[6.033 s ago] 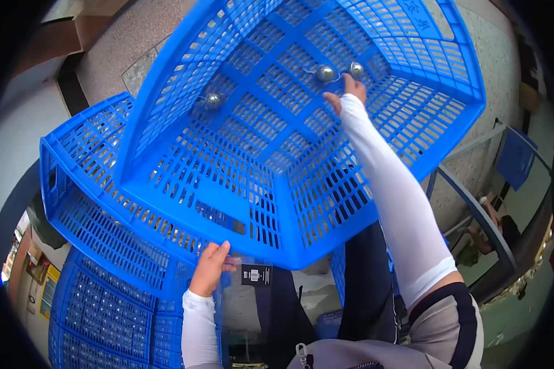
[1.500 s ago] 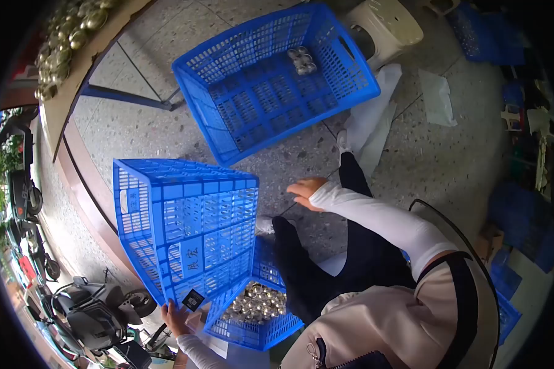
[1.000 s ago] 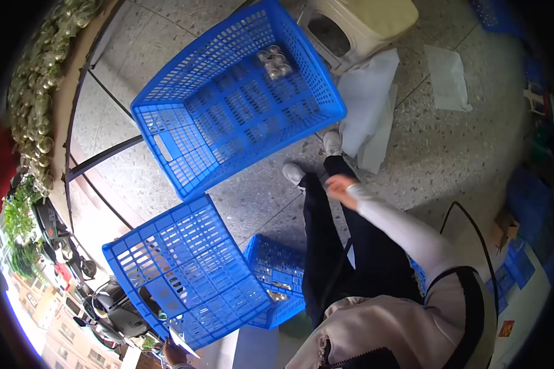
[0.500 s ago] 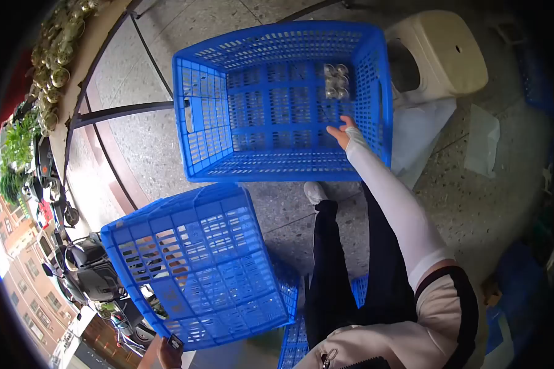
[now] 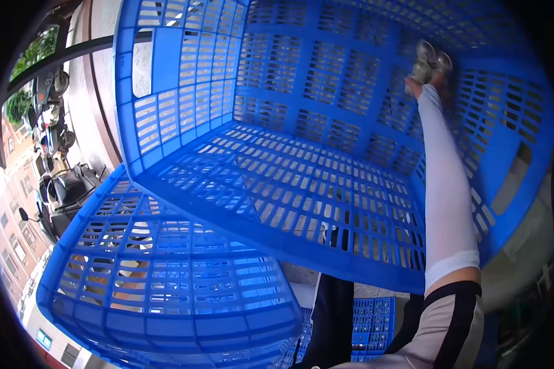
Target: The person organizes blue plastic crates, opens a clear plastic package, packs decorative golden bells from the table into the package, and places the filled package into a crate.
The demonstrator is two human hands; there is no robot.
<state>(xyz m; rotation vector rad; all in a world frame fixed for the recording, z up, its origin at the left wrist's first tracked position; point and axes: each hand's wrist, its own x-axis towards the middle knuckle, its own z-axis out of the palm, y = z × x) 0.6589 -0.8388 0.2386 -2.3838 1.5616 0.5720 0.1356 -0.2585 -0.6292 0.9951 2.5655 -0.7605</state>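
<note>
- Balls (image 5: 421, 69), shiny and clustered, lie in the head view near the far right corner of the large blue crate (image 5: 289, 243).
- The right hand (image 5: 418, 87) reaches in, fingers at the cluster; whether they have closed on it cannot be told. The left hand is out of sight.
- The balls look light, smooth, slippery and perhaps fragile; gentle fingertips around the widest part seem the safest hold.
- The crate looks stiff, best held by its rim.
</note>
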